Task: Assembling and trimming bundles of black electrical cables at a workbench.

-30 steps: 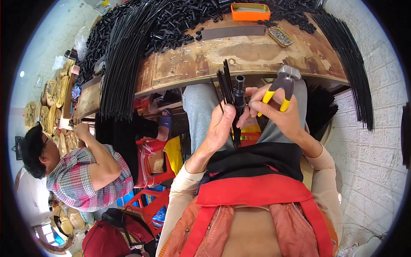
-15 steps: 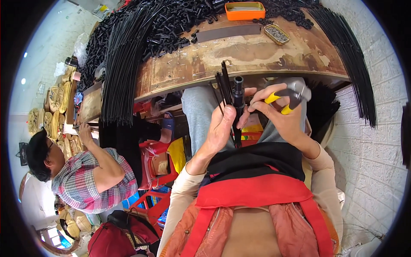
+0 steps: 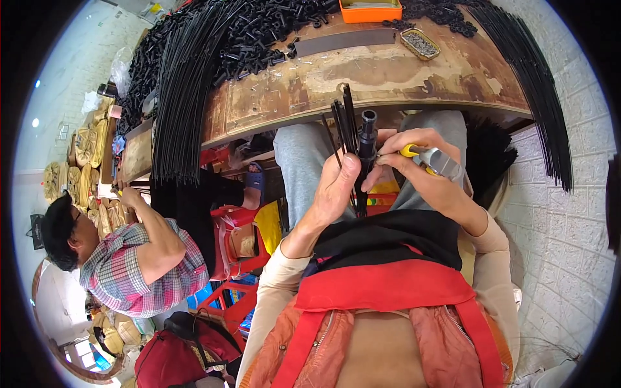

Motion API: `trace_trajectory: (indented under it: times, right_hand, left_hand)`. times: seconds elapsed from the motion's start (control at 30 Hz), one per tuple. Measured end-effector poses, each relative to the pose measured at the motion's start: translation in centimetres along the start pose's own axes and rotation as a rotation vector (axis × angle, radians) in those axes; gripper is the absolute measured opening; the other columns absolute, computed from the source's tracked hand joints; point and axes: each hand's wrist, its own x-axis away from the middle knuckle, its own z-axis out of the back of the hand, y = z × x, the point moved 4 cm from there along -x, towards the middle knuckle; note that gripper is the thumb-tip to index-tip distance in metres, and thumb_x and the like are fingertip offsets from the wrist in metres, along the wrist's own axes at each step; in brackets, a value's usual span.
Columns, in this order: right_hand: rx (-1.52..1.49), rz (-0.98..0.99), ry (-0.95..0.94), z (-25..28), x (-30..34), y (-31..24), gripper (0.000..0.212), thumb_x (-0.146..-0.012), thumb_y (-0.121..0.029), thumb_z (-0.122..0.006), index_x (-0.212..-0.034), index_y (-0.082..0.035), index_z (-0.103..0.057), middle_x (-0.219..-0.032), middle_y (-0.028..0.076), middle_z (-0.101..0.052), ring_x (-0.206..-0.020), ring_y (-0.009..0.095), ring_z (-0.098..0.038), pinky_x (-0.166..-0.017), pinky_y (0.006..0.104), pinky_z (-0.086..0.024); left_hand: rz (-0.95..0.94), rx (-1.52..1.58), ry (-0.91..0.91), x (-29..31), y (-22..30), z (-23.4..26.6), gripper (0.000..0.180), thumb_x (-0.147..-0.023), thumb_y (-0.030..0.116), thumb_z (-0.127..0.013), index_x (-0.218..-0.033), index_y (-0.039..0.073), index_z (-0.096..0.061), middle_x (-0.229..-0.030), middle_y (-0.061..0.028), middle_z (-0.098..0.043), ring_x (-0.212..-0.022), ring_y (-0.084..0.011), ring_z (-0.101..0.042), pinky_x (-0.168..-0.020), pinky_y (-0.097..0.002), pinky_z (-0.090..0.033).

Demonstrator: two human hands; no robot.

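My left hand [image 3: 334,187] is closed around a bunch of thin black rods [image 3: 348,119] and a stepped black tube [image 3: 367,132], all held nearly upright above my lap. The tube's hollow end points up. My right hand [image 3: 424,152] keeps a pair of pliers with yellow-and-black handles [image 3: 440,161] in its palm, their silver head pointing away to the right. Its thumb and forefinger pinch together against the tube's side. Whether something tiny sits between those fingertips I cannot make out.
Ahead is a worn wooden table [image 3: 278,97] with heaped black tubular parts [image 3: 259,39], an orange tray [image 3: 370,13] and a small dish of metal bits [image 3: 420,44]. Long black rods [image 3: 184,103] hang over its edge. A co-worker [image 3: 142,265] sits at left; a white wall [image 3: 550,246] stands right.
The pliers have turned in my right hand, so their silver head now shows more fully and lower. Both hands and the tube have shifted slightly right.
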Motion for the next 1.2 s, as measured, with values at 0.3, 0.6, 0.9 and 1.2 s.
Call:
trace_trajectory:
  times: [0.3,0.6,0.9,1.2]
  right_hand:
    - [-0.043,0.05,-0.054,-0.3,-0.3,-0.2,0.022,-0.085,0.009,-0.064,-0.102,-0.002,-0.055,-0.094,0.008,-0.066,-0.096,0.021,-0.065,-0.087,0.0322,-0.05]
    - [0.02,0.313,-0.218,0.4,-2.1,0.6,0.022,-0.084,0.009,-0.061,-0.105,0.005,-0.056,-0.09,0.013,-0.065,-0.084,0.022,-0.066,-0.095,0.0444,-0.049]
    - [0.164,-0.451,-0.21,0.9,-2.1,0.1,0.014,-0.09,-0.011,-0.063,-0.095,-0.002,-0.053,-0.065,0.004,-0.059,-0.058,0.011,-0.056,-0.055,0.0281,-0.044]
    - [0.341,-0.788,-0.513,1.5,0.7,-2.6,0.028,-0.099,-0.018,-0.048,-0.12,-0.001,-0.053,-0.071,0.005,-0.062,-0.054,0.011,-0.056,-0.052,0.0247,-0.042]
  left_hand:
    - [0.003,0.04,0.037,0.0,0.6,-0.4,0.075,-0.097,0.059,-0.037,-0.132,-0.007,-0.045,-0.075,0.0014,-0.05,-0.069,-0.0066,-0.042,-0.069,-0.0234,-0.038]
    - [0.047,-0.055,0.023,0.2,0.9,-0.3,0.095,-0.088,0.073,-0.04,-0.137,-0.008,-0.039,-0.073,0.0035,-0.049,-0.063,-0.004,-0.041,-0.059,-0.0205,-0.032]
    - [0.025,0.119,0.043,-0.6,-0.3,1.2,0.086,-0.092,0.065,-0.04,-0.142,-0.004,-0.031,-0.066,0.001,-0.04,-0.056,-0.0075,-0.036,-0.052,-0.024,-0.03]
    - [0.034,0.164,-0.039,-0.6,-0.5,1.5,0.063,-0.098,0.058,-0.037,-0.111,-0.002,-0.052,-0.064,0.0028,-0.042,-0.061,-0.008,-0.039,-0.06,-0.0245,-0.034]
